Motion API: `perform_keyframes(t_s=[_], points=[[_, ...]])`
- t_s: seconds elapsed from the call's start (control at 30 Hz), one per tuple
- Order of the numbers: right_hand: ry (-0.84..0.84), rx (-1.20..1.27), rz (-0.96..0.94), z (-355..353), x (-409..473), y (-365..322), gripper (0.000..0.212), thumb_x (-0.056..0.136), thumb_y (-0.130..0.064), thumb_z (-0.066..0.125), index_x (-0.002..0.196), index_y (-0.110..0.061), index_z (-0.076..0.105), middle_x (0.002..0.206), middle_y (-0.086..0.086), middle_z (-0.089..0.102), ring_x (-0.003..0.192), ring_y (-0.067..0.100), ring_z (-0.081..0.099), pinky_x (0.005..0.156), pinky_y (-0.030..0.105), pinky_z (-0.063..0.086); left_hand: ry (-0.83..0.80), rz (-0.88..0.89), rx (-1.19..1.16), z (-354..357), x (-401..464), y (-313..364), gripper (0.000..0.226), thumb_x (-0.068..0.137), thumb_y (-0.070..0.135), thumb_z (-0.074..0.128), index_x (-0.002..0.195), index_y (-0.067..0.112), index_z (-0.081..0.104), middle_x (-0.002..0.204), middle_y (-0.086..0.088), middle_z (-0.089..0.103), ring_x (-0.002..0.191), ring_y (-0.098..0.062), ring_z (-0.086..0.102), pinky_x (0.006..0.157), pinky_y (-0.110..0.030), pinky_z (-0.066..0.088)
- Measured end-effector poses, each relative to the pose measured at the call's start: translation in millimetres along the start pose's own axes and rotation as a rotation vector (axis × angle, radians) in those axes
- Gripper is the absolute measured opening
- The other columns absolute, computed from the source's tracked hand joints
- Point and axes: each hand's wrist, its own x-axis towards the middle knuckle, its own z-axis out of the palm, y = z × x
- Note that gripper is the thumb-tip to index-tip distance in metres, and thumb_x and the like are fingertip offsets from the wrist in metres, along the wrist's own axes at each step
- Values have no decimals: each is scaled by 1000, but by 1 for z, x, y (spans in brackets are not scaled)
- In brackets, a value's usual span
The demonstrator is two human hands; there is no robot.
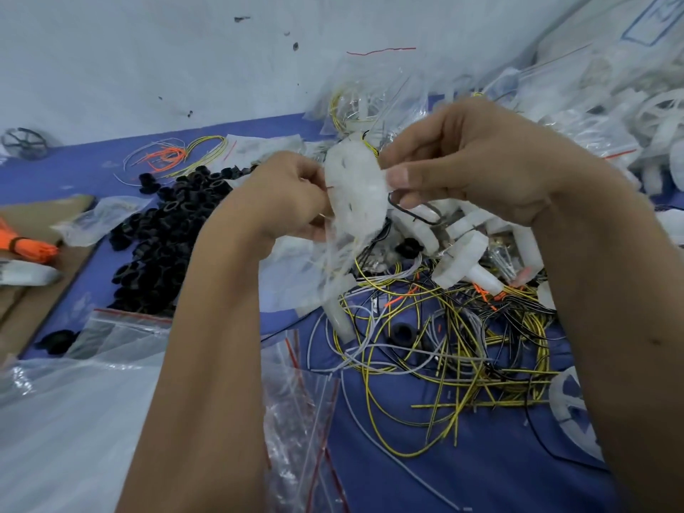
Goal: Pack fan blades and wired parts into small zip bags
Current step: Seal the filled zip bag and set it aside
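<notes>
A white fan blade (pixel 355 190) inside a small clear zip bag is held up above the blue table (pixel 481 468). My left hand (pixel 292 196) pinches the bag's left edge. My right hand (pixel 470 161) pinches its right edge, thumb on the front. Thin wires hang from the bag's lower end. Below lies a tangle of yellow, black and grey wires (pixel 444 349). White fan blades (pixel 459 249) lie just under my right hand.
A heap of black rings (pixel 166 235) sits at left. Empty red-striped zip bags (pixel 299 412) lie near me. Filled bags (pixel 370 98) pile up at the back and right. Cardboard (pixel 40 286) and orange ties (pixel 29 246) are far left.
</notes>
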Motion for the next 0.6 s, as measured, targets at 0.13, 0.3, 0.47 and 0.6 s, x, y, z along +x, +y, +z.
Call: perform_keyframes(t_s=[0.13,0.3,0.47,0.6], points=[[9,-392,120,-2,2,5,8,83,-10,82,90,-10,79,76,12,76,66,17,72,74,37,62,28,-5,-43,-7,2,-5,17,91,-8,64,80,5,65,63,-4,67,48,-12,63,51,-23,55],[134,-532,158,12,6,6,16,78,-21,88,80,-12,76,65,5,75,61,16,75,79,49,63,4,42,-67,-3,1,-2,17,90,-3,68,77,7,64,55,0,64,48,-9,62,51,-23,55],[185,-619,145,32,14,8,32,80,-37,85,69,-11,70,54,0,70,44,11,65,38,17,44,51,138,-41,9,-3,10,20,87,-5,68,73,8,61,59,-6,61,45,-12,60,48,-22,51],[353,-474,146,38,20,13,33,86,-32,80,70,-7,66,54,5,70,41,15,63,44,24,48,94,134,-92,8,-2,15,26,90,-1,67,67,11,59,50,0,60,42,-12,58,47,-22,51]])
